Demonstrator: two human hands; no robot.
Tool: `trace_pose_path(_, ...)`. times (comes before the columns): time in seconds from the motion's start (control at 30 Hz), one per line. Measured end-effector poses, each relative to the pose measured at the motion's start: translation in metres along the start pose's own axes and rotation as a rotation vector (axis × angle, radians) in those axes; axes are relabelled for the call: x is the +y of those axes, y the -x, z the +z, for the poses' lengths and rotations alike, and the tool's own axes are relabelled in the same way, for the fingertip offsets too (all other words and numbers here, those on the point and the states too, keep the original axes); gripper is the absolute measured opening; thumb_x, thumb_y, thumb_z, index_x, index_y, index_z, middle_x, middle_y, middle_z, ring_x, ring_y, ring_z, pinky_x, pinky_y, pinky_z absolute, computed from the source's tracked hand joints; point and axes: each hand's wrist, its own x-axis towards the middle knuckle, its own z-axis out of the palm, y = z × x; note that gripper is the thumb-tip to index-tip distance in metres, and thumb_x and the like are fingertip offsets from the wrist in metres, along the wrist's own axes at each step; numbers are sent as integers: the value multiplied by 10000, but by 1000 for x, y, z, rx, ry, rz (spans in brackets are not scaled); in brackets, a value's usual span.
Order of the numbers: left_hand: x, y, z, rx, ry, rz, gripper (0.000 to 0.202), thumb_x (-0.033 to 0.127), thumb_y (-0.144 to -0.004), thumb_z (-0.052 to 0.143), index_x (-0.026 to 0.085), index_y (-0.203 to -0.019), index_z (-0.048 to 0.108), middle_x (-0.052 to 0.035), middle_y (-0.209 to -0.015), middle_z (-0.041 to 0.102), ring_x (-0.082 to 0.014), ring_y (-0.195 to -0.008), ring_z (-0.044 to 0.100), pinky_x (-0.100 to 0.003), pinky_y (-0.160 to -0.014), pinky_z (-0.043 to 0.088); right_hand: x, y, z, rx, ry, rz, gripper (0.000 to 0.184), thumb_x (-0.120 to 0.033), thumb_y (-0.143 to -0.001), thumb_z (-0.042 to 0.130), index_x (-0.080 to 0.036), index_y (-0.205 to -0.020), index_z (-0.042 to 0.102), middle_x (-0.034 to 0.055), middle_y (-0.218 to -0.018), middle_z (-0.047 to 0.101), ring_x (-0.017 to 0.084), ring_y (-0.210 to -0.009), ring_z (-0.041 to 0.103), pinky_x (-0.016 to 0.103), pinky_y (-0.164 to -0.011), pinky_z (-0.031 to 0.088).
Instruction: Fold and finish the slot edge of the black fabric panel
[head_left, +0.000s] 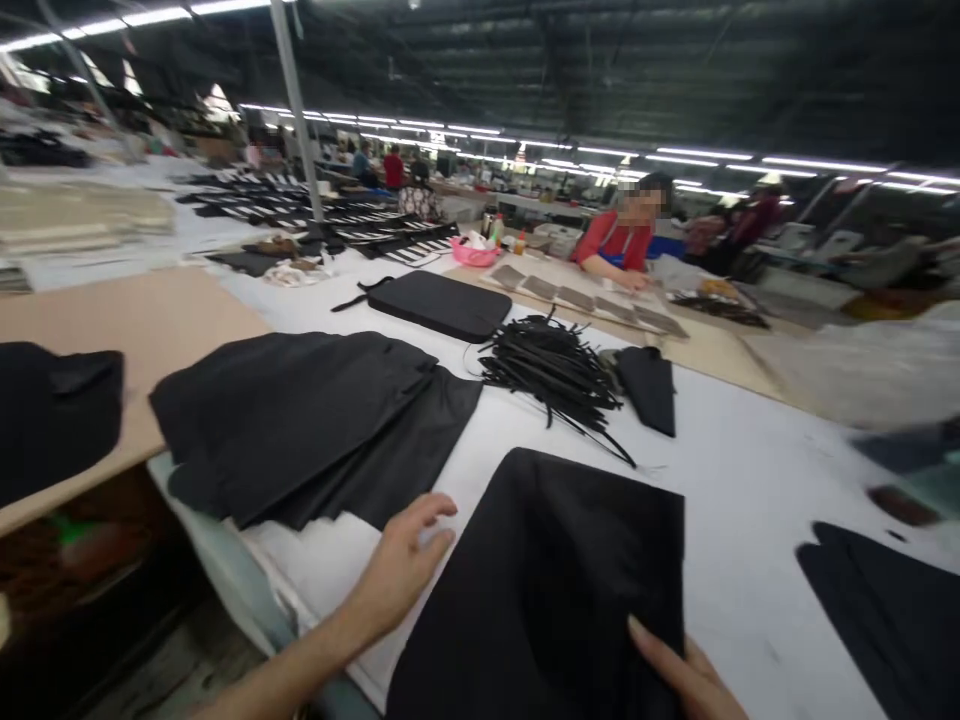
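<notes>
A black fabric piece [555, 580] lies on the white table [735, 480] right in front of me. My left hand [401, 565] rests flat beside its left edge, fingers stretched out and touching the table and the fabric's border. My right hand [682, 675] lies on the fabric's lower right part, thumb out; its other fingers are cut off by the frame. Neither hand visibly grips anything.
A stack of black fabric pieces [300, 420] lies to the left, a bundle of black straps [555, 375] and a black padded case [442, 303] farther back. More black fabric [892, 610] sits at right. A person in red [622, 245] works across the table.
</notes>
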Motion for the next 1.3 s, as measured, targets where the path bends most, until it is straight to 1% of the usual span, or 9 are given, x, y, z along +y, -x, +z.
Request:
trace_pose_path(0.17, -4, -26, 7, -131, 481, -224, 524, 342, -664, 678, 142, -1120, 513, -129, -1226, 529, -261, -1178, 460, -374, -1050, 329, -33, 10, -2, -223, -471, 133, 484, -420, -654, 778, -130, -1024, 664, 134, -1005, 667, 345, -993, 582, 437, -902, 461)
trace_pose_path(0.4, 24, -28, 35, -488, 960, -376, 420, 340, -737, 680, 78, -1054, 598, -159, -1010, 648, -271, -968, 603, -366, -907, 460, -26, 0, -7, -319, -674, 213, 317, -269, -655, 809, -124, -915, 699, 112, -912, 692, 308, -1009, 580, 405, -967, 402)
trace_pose_path(0.57, 30, -24, 49, -393, 895, -408, 377, 323, -734, 696, 63, -999, 630, -151, -910, 678, -272, -858, 638, -360, -813, 509, -23, -7, -5, -189, -259, 33, 476, -434, -663, 736, -114, -999, 628, 139, -955, 664, 344, -991, 569, 454, -884, 447)
trace_pose_path(0.7, 38, -22, 59, -365, 807, -286, 415, 405, -784, 637, 81, -1043, 622, -141, -986, 664, -277, -933, 615, -379, -870, 482, -44, 9, 5, 418, 467, -386, 586, -564, -707, 540, -156, -1128, 528, 157, -1164, 543, 378, -1080, 474, 530, -907, 383)
trace_pose_path(0.73, 41, -21, 60, -362, 777, -267, 427, 429, -799, 611, 92, -1061, 617, -134, -1009, 659, -272, -960, 605, -378, -894, 468, -50, 16, 11, 489, 568, -441, 567, -569, -737, 491, -177, -1146, 515, 144, -1177, 530, 368, -1079, 472, 527, -898, 388)
trace_pose_path(0.9, 59, -12, 68, -357, 609, -237, 481, 497, -822, 539, 118, -1112, 597, -112, -1035, 651, -269, -997, 581, -384, -942, 432, -65, 43, 55, 224, 555, -320, 551, -527, -774, 501, -211, -1224, 472, 83, -1029, 609, 277, -836, 601, 411, -756, 506)
trace_pose_path(1.0, 72, -3, 72, -361, 508, -191, 441, 472, -835, 521, 124, -1091, 608, -93, -1041, 649, -254, -1019, 565, -351, -965, 408, -61, 42, 74, 267, 605, -370, 606, -472, -779, 485, -135, -1279, 426, 138, -1166, 568, 306, -999, 566, 433, -859, 475)
trace_pose_path(1.17, 84, 10, 78, -455, 389, -93, 394, 430, -883, 437, 140, -1101, 590, -67, -1053, 640, -236, -1005, 557, -318, -908, 434, -46, 32, 75, 338, 819, -595, 460, -262, -868, 275, -51, -1229, 467, 189, -1109, 601, 281, -992, 587, 400, -841, 490)
trace_pose_path(1.3, 86, 14, 75, -468, 310, -31, 384, 436, -894, 413, 164, -1099, 588, -45, -1054, 637, -215, -1001, 549, -290, -954, 389, -46, 31, 68, 318, 1006, -619, 449, -145, -845, 217, -59, -1149, 537, 183, -977, 643, 275, -877, 626, 373, -758, 501)
